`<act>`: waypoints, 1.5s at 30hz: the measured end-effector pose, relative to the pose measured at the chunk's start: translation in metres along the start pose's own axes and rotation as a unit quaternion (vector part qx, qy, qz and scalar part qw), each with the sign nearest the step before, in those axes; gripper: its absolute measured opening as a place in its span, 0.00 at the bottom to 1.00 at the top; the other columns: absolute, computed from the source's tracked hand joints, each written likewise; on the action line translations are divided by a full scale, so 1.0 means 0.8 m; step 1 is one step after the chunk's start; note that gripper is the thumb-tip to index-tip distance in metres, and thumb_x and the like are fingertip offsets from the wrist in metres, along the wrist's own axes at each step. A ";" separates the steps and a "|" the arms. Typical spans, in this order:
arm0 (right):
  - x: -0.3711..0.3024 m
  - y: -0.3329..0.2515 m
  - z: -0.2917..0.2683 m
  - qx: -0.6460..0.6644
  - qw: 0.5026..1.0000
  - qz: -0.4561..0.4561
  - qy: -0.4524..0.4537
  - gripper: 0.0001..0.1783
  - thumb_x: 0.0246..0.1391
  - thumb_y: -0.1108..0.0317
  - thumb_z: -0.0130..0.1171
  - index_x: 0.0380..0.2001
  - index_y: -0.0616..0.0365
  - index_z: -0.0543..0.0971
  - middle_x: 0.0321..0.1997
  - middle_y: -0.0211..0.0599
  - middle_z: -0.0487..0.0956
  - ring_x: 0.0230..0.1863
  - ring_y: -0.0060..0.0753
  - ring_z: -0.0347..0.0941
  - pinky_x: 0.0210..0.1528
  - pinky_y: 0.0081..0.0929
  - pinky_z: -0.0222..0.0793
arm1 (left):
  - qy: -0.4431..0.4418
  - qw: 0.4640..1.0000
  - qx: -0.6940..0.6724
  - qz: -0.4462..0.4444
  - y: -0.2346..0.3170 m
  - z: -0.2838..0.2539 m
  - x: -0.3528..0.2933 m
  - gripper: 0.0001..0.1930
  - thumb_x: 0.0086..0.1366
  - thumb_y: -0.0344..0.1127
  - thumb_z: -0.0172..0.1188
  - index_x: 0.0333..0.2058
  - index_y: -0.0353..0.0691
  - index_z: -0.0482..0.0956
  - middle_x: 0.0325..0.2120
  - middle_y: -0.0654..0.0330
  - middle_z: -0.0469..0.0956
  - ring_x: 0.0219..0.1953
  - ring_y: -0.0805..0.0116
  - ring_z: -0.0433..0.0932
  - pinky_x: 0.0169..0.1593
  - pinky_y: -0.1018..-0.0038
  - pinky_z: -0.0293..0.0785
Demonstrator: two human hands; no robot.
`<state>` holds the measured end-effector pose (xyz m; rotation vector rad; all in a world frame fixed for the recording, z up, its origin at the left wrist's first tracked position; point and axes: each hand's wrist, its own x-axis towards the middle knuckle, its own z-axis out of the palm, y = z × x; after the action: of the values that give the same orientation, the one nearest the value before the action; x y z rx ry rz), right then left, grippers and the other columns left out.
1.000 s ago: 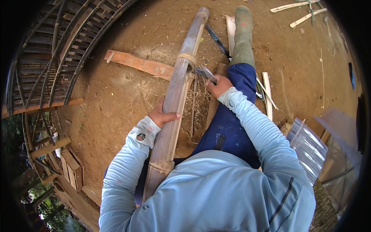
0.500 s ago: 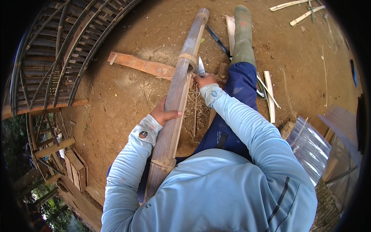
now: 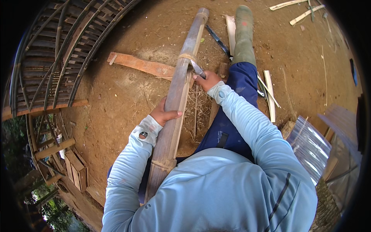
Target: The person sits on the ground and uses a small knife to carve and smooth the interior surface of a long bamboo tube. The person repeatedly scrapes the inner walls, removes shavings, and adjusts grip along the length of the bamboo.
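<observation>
A long bamboo pole [image 3: 176, 98] slants across my lap, its far end tipped away from me and a cut, paler edge along its right side. My left hand [image 3: 165, 112] grips it around the middle from the left, thumb across the top. In my right hand [image 3: 208, 80] is a knife [image 3: 198, 69], closed in the fist. Its blade points away and to the left, at the pole's right edge just below a node ring [image 3: 187, 57]. The knife's handle is hidden by the fingers.
Beneath the pole are thin shavings [image 3: 196, 104] on the dirt floor. An orange-brown plank [image 3: 143, 65] lies left, and a dark long blade [image 3: 217, 40] lies beyond. Pale strips [image 3: 270, 96] rest right of my leg. A bamboo-slat structure [image 3: 58, 50] stands at left, clear corrugated sheets [image 3: 309, 145] at right.
My right hand has shifted slightly right, and the knife has turned so its blade now leans left toward the pole's edge. My left hand and the pole hold still.
</observation>
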<state>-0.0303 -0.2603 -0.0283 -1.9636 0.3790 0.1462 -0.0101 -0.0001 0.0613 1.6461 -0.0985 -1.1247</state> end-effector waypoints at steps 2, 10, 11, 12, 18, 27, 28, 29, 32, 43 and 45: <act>-0.019 0.001 -0.011 -0.026 0.998 -0.043 0.044 0.19 0.56 0.53 0.54 0.40 0.59 0.75 0.28 0.50 0.79 0.33 0.51 0.76 0.39 0.40 0.69 | -0.010 1.000 -0.005 0.004 -0.003 -0.001 0.003 0.54 0.43 0.41 0.74 0.63 0.27 0.50 0.53 0.48 0.69 0.54 0.58 0.69 0.59 0.67 0.63; -0.021 -0.012 -0.032 -0.264 0.962 -0.067 0.001 0.10 0.61 0.61 0.43 0.40 0.54 0.69 0.35 0.56 0.77 0.40 0.62 0.73 0.41 0.49 0.66 | -0.033 0.998 -0.058 -0.008 0.004 0.004 -0.002 0.52 0.45 0.38 0.72 0.64 0.28 0.48 0.53 0.48 0.69 0.55 0.58 0.69 0.60 0.67 0.61; -0.017 -0.011 -0.033 -0.283 0.956 -0.074 0.005 0.10 0.61 0.61 0.43 0.40 0.53 0.69 0.35 0.56 0.77 0.40 0.61 0.73 0.41 0.48 0.67 | -0.032 0.998 -0.056 -0.009 0.004 0.004 -0.002 0.52 0.46 0.38 0.72 0.64 0.28 0.48 0.53 0.48 0.68 0.55 0.58 0.69 0.60 0.67 0.61; -0.015 -0.011 -0.033 -0.303 0.950 -0.081 0.009 0.10 0.61 0.61 0.43 0.40 0.52 0.69 0.35 0.56 0.77 0.39 0.60 0.73 0.41 0.48 0.67 | -0.030 0.998 -0.055 -0.011 0.004 0.004 -0.001 0.52 0.46 0.38 0.72 0.64 0.29 0.48 0.53 0.48 0.68 0.55 0.59 0.68 0.60 0.67 0.61; -0.005 -0.009 -0.038 -0.322 0.942 -0.083 -0.039 0.14 0.61 0.61 0.39 0.42 0.57 0.69 0.39 0.57 0.77 0.44 0.60 0.73 0.45 0.49 0.67 | -0.055 0.997 -0.052 0.020 -0.003 0.000 0.002 0.52 0.45 0.39 0.72 0.63 0.28 0.49 0.55 0.48 0.67 0.57 0.58 0.66 0.62 0.67 0.57; 0.005 -0.010 -0.031 -0.315 0.944 -0.069 -0.071 0.14 0.61 0.62 0.40 0.45 0.57 0.68 0.41 0.57 0.77 0.46 0.60 0.73 0.47 0.48 0.68 | -0.062 0.995 -0.071 0.018 -0.004 -0.002 -0.002 0.50 0.45 0.37 0.70 0.63 0.29 0.50 0.54 0.49 0.68 0.57 0.58 0.66 0.62 0.67 0.57; 0.007 -0.011 -0.032 -0.313 0.945 -0.063 -0.075 0.14 0.61 0.62 0.41 0.45 0.57 0.69 0.41 0.57 0.77 0.46 0.60 0.73 0.47 0.48 0.68 | -0.063 0.995 -0.071 0.020 -0.003 -0.001 -0.002 0.50 0.45 0.37 0.70 0.63 0.29 0.50 0.54 0.49 0.68 0.57 0.58 0.67 0.62 0.67 0.57; 0.008 -0.012 -0.032 -0.311 0.946 -0.057 -0.079 0.14 0.61 0.62 0.41 0.45 0.56 0.69 0.41 0.57 0.77 0.46 0.60 0.73 0.47 0.48 0.68 | -0.065 0.995 -0.070 0.022 -0.002 0.000 -0.001 0.50 0.45 0.38 0.70 0.63 0.30 0.50 0.53 0.49 0.69 0.56 0.58 0.67 0.61 0.66 0.58; 0.009 -0.012 -0.035 -0.311 0.946 -0.055 -0.069 0.13 0.59 0.61 0.45 0.42 0.54 0.71 0.41 0.54 0.78 0.46 0.58 0.73 0.47 0.47 0.68 | -0.064 0.995 -0.075 0.010 0.003 0.002 -0.002 0.50 0.46 0.38 0.71 0.63 0.30 0.50 0.53 0.50 0.69 0.55 0.58 0.68 0.60 0.66 0.61; 0.005 0.032 -0.011 0.024 0.991 0.007 0.134 0.17 0.44 0.56 0.64 0.34 0.56 0.82 0.26 0.38 0.79 0.29 0.33 0.74 0.35 0.30 0.69 | -0.054 0.995 -0.083 0.008 -0.007 -0.003 0.002 0.48 0.49 0.35 0.70 0.64 0.32 0.50 0.52 0.51 0.70 0.54 0.60 0.69 0.58 0.66 0.63; 0.015 0.038 0.011 0.103 0.982 0.042 0.155 0.21 0.48 0.53 0.64 0.38 0.58 0.82 0.23 0.33 0.77 0.26 0.26 0.70 0.32 0.28 0.66 | -0.058 0.995 -0.082 0.006 0.000 0.001 0.000 0.48 0.49 0.35 0.70 0.64 0.32 0.50 0.52 0.51 0.70 0.54 0.60 0.69 0.58 0.66 0.64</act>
<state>-0.0280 -0.2661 -0.0612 -1.7665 0.6539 -0.1437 -0.0107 -0.0005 0.0613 1.4337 -0.0873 -1.1871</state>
